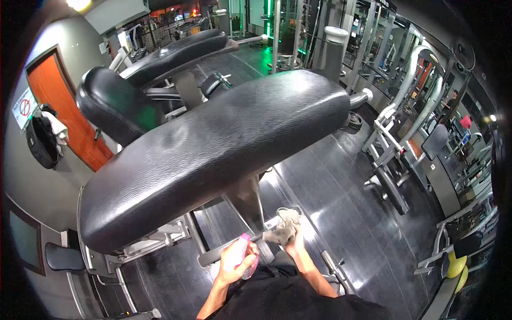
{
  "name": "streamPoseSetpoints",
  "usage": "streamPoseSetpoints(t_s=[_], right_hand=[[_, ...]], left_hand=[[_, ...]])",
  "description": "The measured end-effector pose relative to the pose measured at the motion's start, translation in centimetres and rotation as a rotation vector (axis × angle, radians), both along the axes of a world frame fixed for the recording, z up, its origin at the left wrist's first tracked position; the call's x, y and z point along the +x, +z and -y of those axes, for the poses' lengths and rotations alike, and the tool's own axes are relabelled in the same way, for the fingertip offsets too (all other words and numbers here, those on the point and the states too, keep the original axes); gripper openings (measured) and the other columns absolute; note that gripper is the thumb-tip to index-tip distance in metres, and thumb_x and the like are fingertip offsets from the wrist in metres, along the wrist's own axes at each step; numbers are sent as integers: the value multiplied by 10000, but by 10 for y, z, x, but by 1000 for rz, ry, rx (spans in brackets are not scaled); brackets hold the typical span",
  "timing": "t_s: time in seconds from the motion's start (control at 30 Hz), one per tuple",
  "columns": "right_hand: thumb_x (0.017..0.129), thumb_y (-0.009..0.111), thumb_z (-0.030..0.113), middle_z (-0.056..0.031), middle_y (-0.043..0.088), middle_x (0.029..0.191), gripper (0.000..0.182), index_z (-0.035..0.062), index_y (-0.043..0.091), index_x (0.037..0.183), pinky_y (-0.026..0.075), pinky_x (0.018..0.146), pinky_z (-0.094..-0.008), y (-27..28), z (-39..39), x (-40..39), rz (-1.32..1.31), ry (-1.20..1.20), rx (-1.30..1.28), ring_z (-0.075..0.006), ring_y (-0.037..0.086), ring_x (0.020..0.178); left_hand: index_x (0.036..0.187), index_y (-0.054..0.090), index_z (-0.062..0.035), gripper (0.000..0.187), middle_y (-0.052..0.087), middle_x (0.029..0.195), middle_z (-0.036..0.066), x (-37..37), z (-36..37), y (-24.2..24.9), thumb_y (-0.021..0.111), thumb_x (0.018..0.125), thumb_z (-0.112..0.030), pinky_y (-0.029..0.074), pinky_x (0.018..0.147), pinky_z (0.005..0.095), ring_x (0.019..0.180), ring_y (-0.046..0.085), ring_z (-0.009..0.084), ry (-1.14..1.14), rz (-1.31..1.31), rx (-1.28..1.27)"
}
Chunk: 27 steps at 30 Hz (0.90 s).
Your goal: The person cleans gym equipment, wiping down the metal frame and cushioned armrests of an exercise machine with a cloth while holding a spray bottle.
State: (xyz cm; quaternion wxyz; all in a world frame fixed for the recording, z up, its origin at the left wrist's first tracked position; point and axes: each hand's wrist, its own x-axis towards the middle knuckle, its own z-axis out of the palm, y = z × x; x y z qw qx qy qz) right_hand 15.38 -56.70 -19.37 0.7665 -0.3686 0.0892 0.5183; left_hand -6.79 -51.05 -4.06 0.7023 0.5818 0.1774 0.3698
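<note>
My left hand is closed around a small translucent bottle with a pink top. Its lower part shows below my fingers, and I cannot make out whether it has a spray head. In my right hand is a crumpled, greyish-beige cloth, bunched up with a darker part hanging to the left. Both hands are low in front of my body, apart from each other. Just beyond them stretches a long black padded bench, its top shiny and creased. Neither hand touches the pad.
A second black padded bench stands behind, with a black seat pad at its left. Metal exercise machines line the right side. A black bag hangs beside an orange door. Yellow balls sit at lower right.
</note>
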Motion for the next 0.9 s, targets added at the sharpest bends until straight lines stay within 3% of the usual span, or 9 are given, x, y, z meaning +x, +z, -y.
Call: streamPoseSetpoints(t_s=[0.07, 0.23, 0.3, 0.47, 0.63, 0.77, 0.9], right_hand=[[866, 465, 246, -89, 592, 1139, 365, 83, 535, 1185, 471, 903, -385, 11, 22, 17, -101, 32, 170, -249, 584, 1012], [849, 510, 227, -84, 603, 1149, 373, 71, 545, 1186, 464, 918, -382, 20, 51, 67, -125, -118, 136, -237, 575, 1049], [854, 502, 232, -91, 600, 1150, 378, 63, 536, 1190, 464, 917, -383, 32, 60, 86, -125, -158, 137, -238, 577, 1045], [895, 457, 287, -105, 586, 1165, 428, 50, 471, 1252, 443, 946, -401, 38, 83, 138, -38, -76, 174, -256, 569, 1059], [948, 404, 355, -111, 586, 1148, 433, 70, 460, 1270, 435, 951, -410, 46, 99, 161, -129, -214, 121, -268, 572, 1043], [928, 457, 366, -107, 572, 1175, 444, 77, 469, 1265, 435, 946, -413, 47, 113, 187, -164, -205, 211, -263, 553, 1072], [900, 532, 262, -104, 534, 1221, 428, 94, 440, 1283, 425, 955, -442, 39, 118, 210, -143, -204, 220, -262, 528, 1104]], left_hand=[[1026, 549, 34, 240, 614, 877, 88, 15, 1, -4, 640, 823, -56, 492, 676, 256, 771, 599, 130, -15, -43, 34], [1039, 547, 30, 243, 610, 875, 81, 60, 0, -6, 635, 827, -48, 493, 664, 258, 754, 598, 124, -83, -85, -22], [1027, 546, 33, 217, 610, 847, 72, 84, 1, -5, 622, 834, -34, 486, 622, 249, 686, 594, 113, -44, -47, 67], [992, 546, 36, 177, 599, 782, 58, 138, 6, 1, 613, 841, -27, 466, 558, 239, 593, 572, 95, -71, -71, -4], [953, 546, 35, 137, 577, 722, 43, 187, 11, -7, 608, 840, -12, 458, 534, 236, 563, 563, 88, -91, -97, 24], [941, 545, 33, 121, 570, 701, 38, 222, 17, -4, 601, 843, -8, 457, 532, 237, 561, 562, 87, -83, -105, 25], [946, 547, 29, 116, 571, 707, 39, 250, 16, -2, 596, 849, -10, 458, 530, 237, 561, 561, 86, -102, -107, 27]])
